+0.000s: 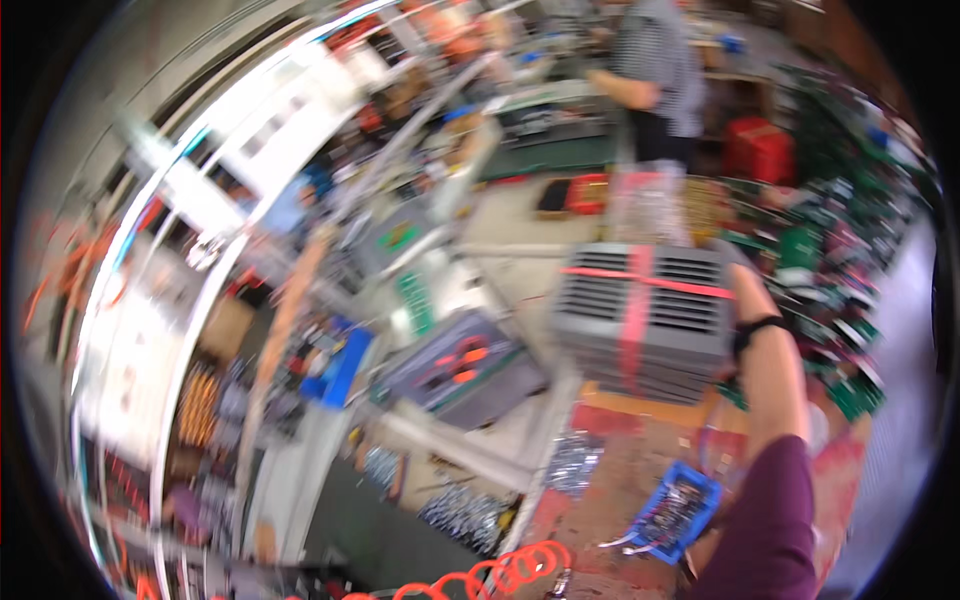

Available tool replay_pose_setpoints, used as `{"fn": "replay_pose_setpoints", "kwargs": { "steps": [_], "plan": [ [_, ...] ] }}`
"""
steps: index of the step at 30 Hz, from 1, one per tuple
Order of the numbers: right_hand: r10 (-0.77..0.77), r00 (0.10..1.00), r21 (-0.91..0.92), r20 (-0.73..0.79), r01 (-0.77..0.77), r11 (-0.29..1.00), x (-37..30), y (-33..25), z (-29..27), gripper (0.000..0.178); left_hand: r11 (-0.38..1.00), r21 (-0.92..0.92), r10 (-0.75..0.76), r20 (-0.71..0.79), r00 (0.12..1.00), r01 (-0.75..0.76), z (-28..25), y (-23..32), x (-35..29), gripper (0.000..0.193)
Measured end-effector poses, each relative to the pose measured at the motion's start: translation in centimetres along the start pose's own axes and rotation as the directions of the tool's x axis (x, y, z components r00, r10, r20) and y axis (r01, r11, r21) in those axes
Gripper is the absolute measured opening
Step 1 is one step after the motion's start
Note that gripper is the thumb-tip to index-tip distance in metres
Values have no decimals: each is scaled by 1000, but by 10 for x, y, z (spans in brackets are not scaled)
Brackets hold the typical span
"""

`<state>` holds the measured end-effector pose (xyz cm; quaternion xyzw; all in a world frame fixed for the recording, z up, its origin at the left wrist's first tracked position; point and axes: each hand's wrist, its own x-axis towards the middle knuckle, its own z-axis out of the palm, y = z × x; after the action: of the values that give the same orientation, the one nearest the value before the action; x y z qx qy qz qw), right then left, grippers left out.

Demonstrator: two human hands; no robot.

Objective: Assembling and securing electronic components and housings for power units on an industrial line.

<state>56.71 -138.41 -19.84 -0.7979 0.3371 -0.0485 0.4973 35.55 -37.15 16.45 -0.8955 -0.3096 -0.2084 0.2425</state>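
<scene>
The picture is smeared by motion. My right hand (pixel 738 272) is up at the right, gripping the far right edge of a stack of grey slotted covers (pixel 645 318) bound with a red strap, held above the floor. A black band sits on that wrist, and a maroon sleeve covers the upper forearm. My left hand is out of view.
A blue tray of small parts (pixel 677 510) lies below the stack. A grey case with orange parts (pixel 462 368) rests on the workbench. An orange coiled hose (pixel 490 575) runs along the bottom. A person in a striped top (pixel 655 75) stands at the back. Green boards (pixel 830 260) pile up right.
</scene>
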Motion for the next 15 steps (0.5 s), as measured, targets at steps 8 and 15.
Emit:
{"fn": "replay_pose_setpoints", "kwargs": {
  "steps": [8,15],
  "plan": [
    [-205,950,-318,-234,125,940,30,25,-32,33,998,34,-54,35,998,53,39,-43,-16,18],
    [-191,938,-237,-290,123,964,22,27,-54,33,994,-102,-39,-26,999,36,48,-50,-17,16]
  ]
}}
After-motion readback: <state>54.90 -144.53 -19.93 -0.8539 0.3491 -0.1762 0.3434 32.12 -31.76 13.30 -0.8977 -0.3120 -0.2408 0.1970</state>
